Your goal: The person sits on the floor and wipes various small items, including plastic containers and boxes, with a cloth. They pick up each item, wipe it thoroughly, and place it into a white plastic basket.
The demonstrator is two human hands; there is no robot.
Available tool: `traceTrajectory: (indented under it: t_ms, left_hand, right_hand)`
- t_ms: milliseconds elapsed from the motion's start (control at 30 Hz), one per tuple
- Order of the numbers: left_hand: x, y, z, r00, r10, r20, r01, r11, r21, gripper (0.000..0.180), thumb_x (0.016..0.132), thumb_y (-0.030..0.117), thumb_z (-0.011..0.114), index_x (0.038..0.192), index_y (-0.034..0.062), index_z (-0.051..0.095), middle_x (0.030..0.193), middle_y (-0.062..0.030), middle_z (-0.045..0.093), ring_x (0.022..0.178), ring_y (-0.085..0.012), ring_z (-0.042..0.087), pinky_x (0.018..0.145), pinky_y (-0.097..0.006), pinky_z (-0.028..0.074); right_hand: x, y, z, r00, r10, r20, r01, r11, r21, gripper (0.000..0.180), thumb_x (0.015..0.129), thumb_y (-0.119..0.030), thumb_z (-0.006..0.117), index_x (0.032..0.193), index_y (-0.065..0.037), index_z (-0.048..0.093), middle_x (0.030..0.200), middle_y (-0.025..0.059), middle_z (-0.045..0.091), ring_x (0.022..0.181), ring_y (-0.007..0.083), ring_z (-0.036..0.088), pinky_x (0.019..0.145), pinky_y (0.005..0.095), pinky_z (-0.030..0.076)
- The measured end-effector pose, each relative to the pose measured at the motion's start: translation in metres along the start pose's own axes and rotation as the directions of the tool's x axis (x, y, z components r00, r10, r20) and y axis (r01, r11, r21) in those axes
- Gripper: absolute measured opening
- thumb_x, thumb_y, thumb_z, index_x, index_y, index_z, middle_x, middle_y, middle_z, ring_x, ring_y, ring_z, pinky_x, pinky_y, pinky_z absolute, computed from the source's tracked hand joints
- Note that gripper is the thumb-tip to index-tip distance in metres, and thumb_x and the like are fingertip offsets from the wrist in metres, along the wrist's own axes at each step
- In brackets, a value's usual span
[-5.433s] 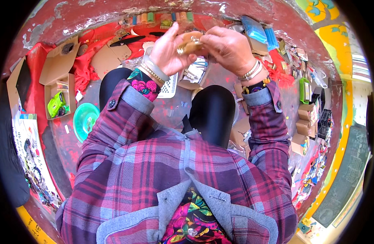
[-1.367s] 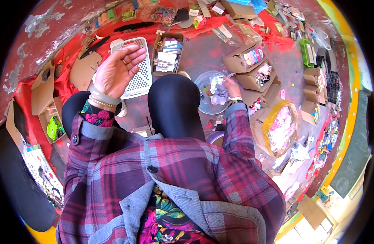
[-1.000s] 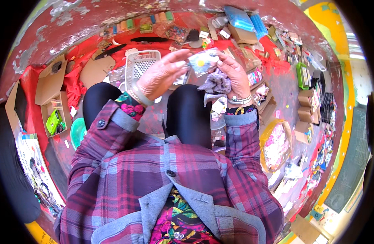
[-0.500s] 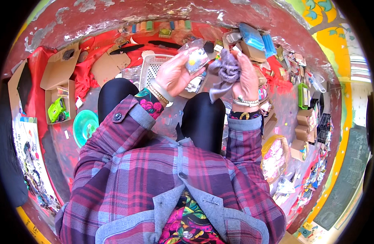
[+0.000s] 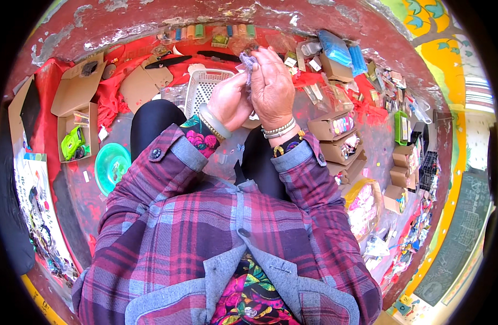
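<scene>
My left hand [image 5: 230, 104] and my right hand [image 5: 273, 89] are brought together above my knees. Between them, a crumpled purple-grey fabric hair scrunchie [image 5: 248, 66] peeks out past the left thumb. My right hand's fingers lie close together, pressing the scrunchie from the right side. My left hand is curled below and to its left, its fingers largely hidden by the right hand. The small clear plastic bag that the left hand held is hidden now behind the hands. A white perforated basket [image 5: 197, 89] stands just beyond the left hand.
A green plastic bowl [image 5: 112, 169] sits left of my knees, near an opened cardboard box [image 5: 78, 116]. To the right are stacked small boxes [image 5: 335, 138] and a yellow-rimmed container [image 5: 363, 208] of pink items. Blue packs [image 5: 335, 50] lie at the far right.
My right hand has moved left with the scrunchie and turned to meet my left hand. The clear plastic bag, visible earlier in the left hand, is now covered by the hands.
</scene>
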State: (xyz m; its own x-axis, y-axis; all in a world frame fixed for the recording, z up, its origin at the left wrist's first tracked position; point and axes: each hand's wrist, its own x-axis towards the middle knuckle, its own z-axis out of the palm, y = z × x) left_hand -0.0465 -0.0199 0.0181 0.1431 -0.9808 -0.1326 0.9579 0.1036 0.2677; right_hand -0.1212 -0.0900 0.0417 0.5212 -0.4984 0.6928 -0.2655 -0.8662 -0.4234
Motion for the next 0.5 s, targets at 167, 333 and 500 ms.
traceTrajectory:
  t_ms: [167, 333, 500]
  left_hand:
    - [-0.002, 0.000, 0.003, 0.989, 0.041, 0.143, -0.071, 0.975, 0.211, 0.030, 0.094, 0.019, 0.036, 0.115, 0.0003, 0.048, 0.111, -0.0084, 0.053, 0.102, -0.0173, 0.051, 0.088, -0.031, 0.040]
    - [-0.003, -0.002, -0.005, 0.979, 0.091, 0.183, -0.184, 0.779, 0.599, 0.032, 0.093, 0.019, 0.042, 0.117, -0.0009, 0.047, 0.101, -0.0055, 0.054, 0.091, -0.0116, 0.051, 0.079, -0.026, 0.041]
    - [-0.006, -0.001, 0.016, 0.989, 0.055, 0.141, -0.091, 0.959, 0.267, 0.037, 0.093, 0.019, 0.041, 0.119, -0.0063, 0.043, 0.114, -0.0124, 0.051, 0.105, -0.0207, 0.051, 0.091, -0.033, 0.040]
  right_hand:
    - [0.011, 0.001, -0.008, 0.958, 0.284, 0.036, -0.286, 0.955, 0.081, 0.020, 0.082, -0.016, 0.050, 0.090, -0.001, 0.061, 0.090, 0.0177, 0.061, 0.085, 0.0325, 0.058, 0.074, 0.0365, 0.047]
    - [0.012, 0.017, -0.018, 0.892, 0.440, 0.105, -0.452, 0.865, 0.218, 0.021, 0.081, -0.016, 0.051, 0.088, 0.001, 0.061, 0.078, 0.0157, 0.062, 0.072, 0.0249, 0.061, 0.064, 0.0325, 0.047]
    - [-0.004, 0.064, -0.016, 0.739, 0.632, 0.234, -0.662, 0.619, 0.423, 0.020, 0.080, -0.010, 0.053, 0.092, 0.003, 0.062, 0.077, 0.0088, 0.065, 0.067, 0.0115, 0.059, 0.062, 0.0253, 0.046]
